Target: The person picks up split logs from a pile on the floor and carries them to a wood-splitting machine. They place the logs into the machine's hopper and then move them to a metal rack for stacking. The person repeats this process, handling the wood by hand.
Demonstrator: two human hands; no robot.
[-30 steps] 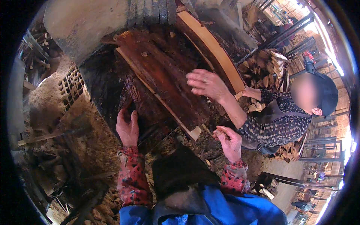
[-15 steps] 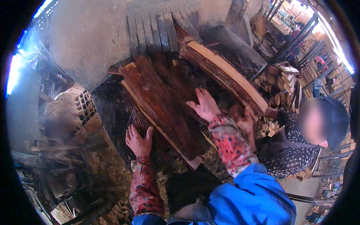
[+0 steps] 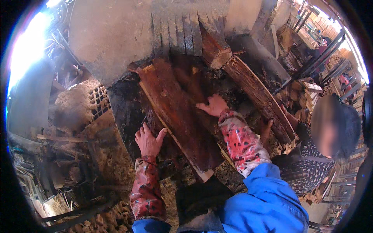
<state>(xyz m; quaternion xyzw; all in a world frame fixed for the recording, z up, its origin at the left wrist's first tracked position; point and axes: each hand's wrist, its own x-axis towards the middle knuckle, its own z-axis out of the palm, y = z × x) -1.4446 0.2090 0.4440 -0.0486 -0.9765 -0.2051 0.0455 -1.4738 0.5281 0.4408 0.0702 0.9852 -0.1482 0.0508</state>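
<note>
A long slab of wood with reddish-brown bark [image 3: 175, 108] lies lengthwise before me, its far end near the machine's hanging flaps [image 3: 178, 35]. My left hand [image 3: 150, 141] is at its left side, fingers spread and thumb against the pale sawn edge. On the other side, my right hand [image 3: 215, 105] is open, fingers pointing toward the bark; whether they touch it I cannot tell. Farther right, a co-worker's hand [image 3: 265, 130] grips a second bark-covered board [image 3: 260, 93], which slants toward the flaps.
A co-worker in a dark cap [image 3: 345, 124] stands close at my right. Behind that person are stacks of split wood [image 3: 307, 95]. A sawdust heap [image 3: 72, 103] and a holed grate [image 3: 99, 100] lie to the left. The large metal housing [image 3: 112, 35] fills the far side.
The co-worker's board has rolled, so bark shows where its pale sawn face was. My right hand has shifted left toward the slab. The whole view has swung slightly.
</note>
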